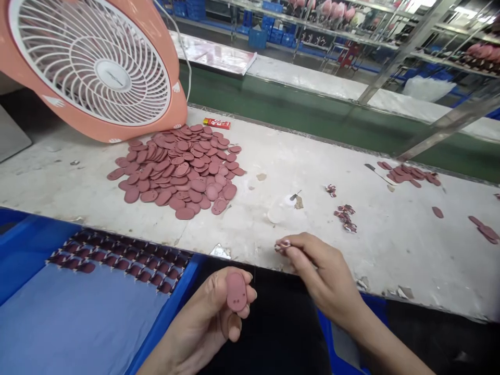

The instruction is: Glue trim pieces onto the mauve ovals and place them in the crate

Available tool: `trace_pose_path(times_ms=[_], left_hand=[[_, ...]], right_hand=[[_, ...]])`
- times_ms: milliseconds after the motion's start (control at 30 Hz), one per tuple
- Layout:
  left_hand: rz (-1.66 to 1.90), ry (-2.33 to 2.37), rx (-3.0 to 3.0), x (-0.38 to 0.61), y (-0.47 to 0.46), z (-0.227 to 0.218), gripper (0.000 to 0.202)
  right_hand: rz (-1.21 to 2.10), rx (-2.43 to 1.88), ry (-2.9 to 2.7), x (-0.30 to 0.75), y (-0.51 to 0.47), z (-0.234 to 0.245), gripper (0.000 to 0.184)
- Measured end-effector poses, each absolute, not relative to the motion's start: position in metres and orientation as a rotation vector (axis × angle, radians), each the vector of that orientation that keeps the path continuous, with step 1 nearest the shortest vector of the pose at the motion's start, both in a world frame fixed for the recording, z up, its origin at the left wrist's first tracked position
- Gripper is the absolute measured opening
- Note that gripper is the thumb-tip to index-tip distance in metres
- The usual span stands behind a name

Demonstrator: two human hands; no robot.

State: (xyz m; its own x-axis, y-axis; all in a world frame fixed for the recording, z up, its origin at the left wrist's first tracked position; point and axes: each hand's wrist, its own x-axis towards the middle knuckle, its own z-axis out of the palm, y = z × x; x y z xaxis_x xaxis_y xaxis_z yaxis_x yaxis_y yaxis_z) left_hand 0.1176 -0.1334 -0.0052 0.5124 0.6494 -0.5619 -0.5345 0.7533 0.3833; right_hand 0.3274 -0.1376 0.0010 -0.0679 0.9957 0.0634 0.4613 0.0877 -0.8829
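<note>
The left hand (205,323) lies palm up at six o'clock, its curled fingers (244,311) cradling a rose-pink oval pad (236,291) with small holes. The right hand (324,265), at five o'clock, angles inward, its fingertips (299,244) pinching a small scrap (282,246), too small to identify. A heap of similar pads (179,172) lies at eleven o'clock on the scuffed workbench (390,260), and a blue tray (172,317) sits at eight o'clock.

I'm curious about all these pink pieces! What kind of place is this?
Probably a factory workshop, maybe making shoes. A long workbench holds a heap of pinkish oval pieces, a blue tray holds neat rows of small parts, and metal racks behind carry pink items, possibly footwear.
</note>
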Motion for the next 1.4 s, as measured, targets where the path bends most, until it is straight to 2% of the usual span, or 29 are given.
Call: trace_pose_path(times_ms=[233, 333, 433, 567, 800, 1000, 1167, 1400], left_hand=[[0.643, 0.654, 0.245, 0.121, -0.134, -0.003, 0.035], [0.632, 0.663, 0.264, 0.123, -0.134, -0.003, 0.036], [0.612, 0.696, 0.267, 0.126, -0.134, -0.001, 0.037], [0.581, 0.756, 0.258, 0.13, -0.133, 0.002, 0.037], [0.507, 0.763, 0.244, 0.132, -0.133, 0.005, 0.035], [0.506, 0.692, 0.26, 0.133, -0.135, 0.0, 0.034], [0.496, 0.763, 0.204, 0.135, -0.136, 0.006, 0.033], [0.49, 0.805, 0.146, 0.136, -0.136, 0.011, 0.033]], right_hand=[[1.577, -1.254, -0.95, 0.322, -0.149, 0.005, 0.031], [1.718, -1.144, -0.85, 0.324, -0.151, 0.007, 0.03], [1.788, -1.047, -0.831, 0.327, -0.153, 0.011, 0.021], [1.69, -1.007, -0.97, 0.329, -0.156, 0.017, 0.015], [1.608, -1.139, -1.044, 0.325, -0.162, 0.026, 0.025], [1.407, -1.181, -1.388, 0.321, -0.159, 0.042, 0.026], [1.381, -1.227, -1.476, 0.321, -0.157, 0.047, 0.017], [1.375, -1.27, -1.621, 0.32, -0.157, 0.051, 0.022]])
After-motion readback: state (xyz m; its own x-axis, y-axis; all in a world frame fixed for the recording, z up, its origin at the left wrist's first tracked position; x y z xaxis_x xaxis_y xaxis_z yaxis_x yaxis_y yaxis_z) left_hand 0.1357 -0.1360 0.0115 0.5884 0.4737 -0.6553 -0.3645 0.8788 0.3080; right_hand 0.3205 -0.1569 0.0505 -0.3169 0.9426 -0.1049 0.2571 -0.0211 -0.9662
